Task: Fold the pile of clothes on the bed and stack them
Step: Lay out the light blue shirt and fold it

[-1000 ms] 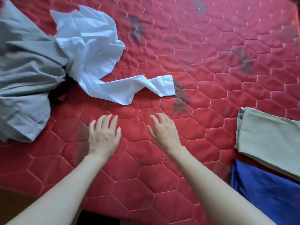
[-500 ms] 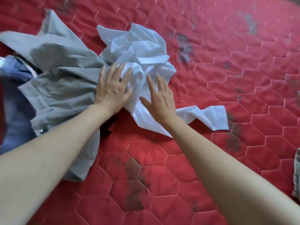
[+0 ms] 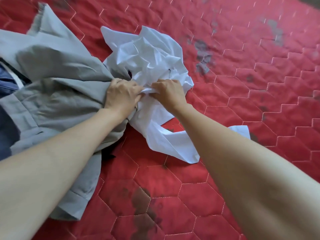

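A crumpled white shirt point(image 3: 147, 56) lies in the middle of the red quilted bed cover point(image 3: 242, 101), one sleeve trailing toward me on the right. A grey garment point(image 3: 57, 94) lies bunched beside it on the left. My left hand point(image 3: 121, 96) and my right hand point(image 3: 168, 92) sit close together at the shirt's near edge, fingers curled into the white cloth. The left hand lies where the grey and white fabrics meet; its fingertips are hidden in the folds.
A dark blue garment point(image 3: 7, 82) with a white strip shows at the far left edge under the grey one. The red cover stretches bare to the right and toward me, with dark blotches in its pattern.
Both hands reached from the bare cover to the pile, lay flat on the cloth, and have now curled and bunched the white shirt's edge. The view shifted left; the folded clothes at right left the frame.
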`<state>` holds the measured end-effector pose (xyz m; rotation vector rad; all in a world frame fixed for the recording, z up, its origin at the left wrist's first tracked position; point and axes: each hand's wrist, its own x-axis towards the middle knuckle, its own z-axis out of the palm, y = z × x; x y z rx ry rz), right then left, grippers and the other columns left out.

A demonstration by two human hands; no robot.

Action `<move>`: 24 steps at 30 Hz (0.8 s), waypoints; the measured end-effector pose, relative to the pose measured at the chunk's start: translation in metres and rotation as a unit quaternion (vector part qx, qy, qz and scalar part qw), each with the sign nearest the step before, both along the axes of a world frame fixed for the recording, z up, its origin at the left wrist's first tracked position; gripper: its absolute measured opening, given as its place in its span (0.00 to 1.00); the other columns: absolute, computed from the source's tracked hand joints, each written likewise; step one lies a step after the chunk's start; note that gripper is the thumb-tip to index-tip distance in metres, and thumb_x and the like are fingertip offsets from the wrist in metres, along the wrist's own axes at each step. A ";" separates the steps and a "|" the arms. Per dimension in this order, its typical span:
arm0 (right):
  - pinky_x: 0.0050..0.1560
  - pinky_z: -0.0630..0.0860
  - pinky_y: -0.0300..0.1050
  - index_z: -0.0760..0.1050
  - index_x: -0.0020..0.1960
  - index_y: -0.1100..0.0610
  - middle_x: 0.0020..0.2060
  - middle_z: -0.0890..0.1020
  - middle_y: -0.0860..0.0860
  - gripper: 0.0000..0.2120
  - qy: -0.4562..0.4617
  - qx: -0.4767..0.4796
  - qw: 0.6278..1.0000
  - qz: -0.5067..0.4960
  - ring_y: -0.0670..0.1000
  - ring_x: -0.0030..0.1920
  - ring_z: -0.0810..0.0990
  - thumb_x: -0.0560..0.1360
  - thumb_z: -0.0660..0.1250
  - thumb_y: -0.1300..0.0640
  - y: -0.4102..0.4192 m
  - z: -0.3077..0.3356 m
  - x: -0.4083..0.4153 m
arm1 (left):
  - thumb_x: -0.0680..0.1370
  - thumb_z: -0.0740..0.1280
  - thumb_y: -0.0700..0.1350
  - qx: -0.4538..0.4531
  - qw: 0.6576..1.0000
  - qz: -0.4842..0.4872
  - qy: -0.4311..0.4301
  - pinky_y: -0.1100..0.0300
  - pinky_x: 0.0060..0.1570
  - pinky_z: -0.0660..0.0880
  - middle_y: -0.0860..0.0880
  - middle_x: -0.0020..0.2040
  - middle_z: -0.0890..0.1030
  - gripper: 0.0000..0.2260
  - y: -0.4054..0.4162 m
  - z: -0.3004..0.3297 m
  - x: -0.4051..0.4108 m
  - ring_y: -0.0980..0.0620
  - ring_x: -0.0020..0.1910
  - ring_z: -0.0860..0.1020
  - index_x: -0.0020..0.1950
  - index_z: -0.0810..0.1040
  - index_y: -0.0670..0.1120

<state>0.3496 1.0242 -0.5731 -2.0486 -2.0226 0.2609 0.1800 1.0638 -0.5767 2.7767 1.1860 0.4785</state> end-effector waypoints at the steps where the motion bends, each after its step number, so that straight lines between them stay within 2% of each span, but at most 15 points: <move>1: 0.43 0.63 0.47 0.81 0.40 0.58 0.35 0.81 0.54 0.07 0.015 0.036 0.999 -0.011 0.61 0.40 0.80 0.71 0.72 0.54 -0.004 -0.003 -0.001 | 0.74 0.59 0.50 0.013 1.000 -0.005 -0.012 0.49 0.40 0.72 0.45 0.33 0.79 0.15 -0.004 0.001 0.000 0.41 0.32 0.78 0.39 0.82 0.45; 2: 0.41 0.63 0.47 0.79 0.36 0.59 0.31 0.80 0.55 0.08 0.020 0.061 0.998 -0.020 0.62 0.35 0.79 0.70 0.72 0.55 -0.008 -0.006 0.000 | 0.74 0.60 0.48 0.026 0.999 -0.008 -0.016 0.50 0.39 0.72 0.45 0.32 0.78 0.13 -0.006 0.002 0.001 0.42 0.31 0.78 0.37 0.81 0.45; 5: 0.37 0.65 0.46 0.79 0.34 0.60 0.29 0.79 0.54 0.10 0.016 0.093 0.995 -0.022 0.61 0.32 0.78 0.70 0.69 0.54 -0.030 -0.005 0.002 | 0.74 0.65 0.44 0.065 0.998 -0.014 -0.024 0.54 0.40 0.69 0.48 0.31 0.79 0.09 -0.019 0.006 0.001 0.44 0.30 0.78 0.35 0.80 0.47; 8: 0.32 0.69 0.44 0.79 0.32 0.58 0.25 0.77 0.52 0.09 -0.012 0.150 0.989 0.006 0.58 0.27 0.77 0.68 0.71 0.55 -0.068 0.006 0.013 | 0.76 0.67 0.46 0.088 0.995 -0.029 -0.048 0.55 0.41 0.68 0.50 0.31 0.80 0.09 -0.051 0.020 0.004 0.46 0.31 0.78 0.36 0.81 0.48; 11: 0.35 0.73 0.45 0.80 0.34 0.57 0.27 0.79 0.50 0.06 -0.027 0.150 0.988 0.037 0.56 0.29 0.78 0.68 0.72 0.56 -0.120 0.017 0.028 | 0.78 0.66 0.47 0.080 0.993 -0.045 -0.075 0.55 0.41 0.72 0.50 0.32 0.80 0.10 -0.101 0.031 0.011 0.46 0.32 0.78 0.38 0.82 0.49; 15: 0.38 0.73 0.45 0.81 0.37 0.56 0.32 0.82 0.50 0.05 -0.029 0.151 0.987 0.038 0.55 0.33 0.80 0.71 0.68 0.57 -0.201 0.030 0.044 | 0.75 0.70 0.44 0.051 0.994 -0.043 -0.084 0.53 0.39 0.73 0.52 0.34 0.81 0.05 -0.178 0.038 0.021 0.47 0.33 0.79 0.39 0.82 0.50; 18: 0.34 0.73 0.43 0.82 0.39 0.55 0.36 0.83 0.48 0.02 -0.033 0.151 0.988 0.022 0.54 0.36 0.82 0.69 0.70 0.59 -0.274 0.032 0.047 | 0.73 0.72 0.42 0.038 0.994 -0.053 -0.083 0.54 0.37 0.73 0.53 0.35 0.80 0.05 -0.241 0.036 0.031 0.48 0.34 0.79 0.38 0.81 0.49; 21: 0.31 0.74 0.42 0.82 0.40 0.53 0.38 0.84 0.46 0.03 -0.032 0.162 0.986 0.018 0.52 0.38 0.82 0.69 0.74 0.61 -0.349 0.025 0.049 | 0.74 0.71 0.40 0.031 0.995 -0.065 -0.073 0.54 0.44 0.74 0.51 0.37 0.81 0.05 -0.310 0.023 0.036 0.47 0.37 0.79 0.39 0.81 0.48; 24: 0.30 0.74 0.42 0.82 0.40 0.52 0.38 0.83 0.45 0.07 -0.035 0.166 0.985 0.014 0.50 0.36 0.81 0.69 0.72 0.64 -0.418 0.013 0.053 | 0.76 0.68 0.39 0.020 0.997 -0.049 -0.064 0.53 0.50 0.73 0.50 0.40 0.82 0.06 -0.376 0.008 0.038 0.46 0.41 0.80 0.40 0.81 0.46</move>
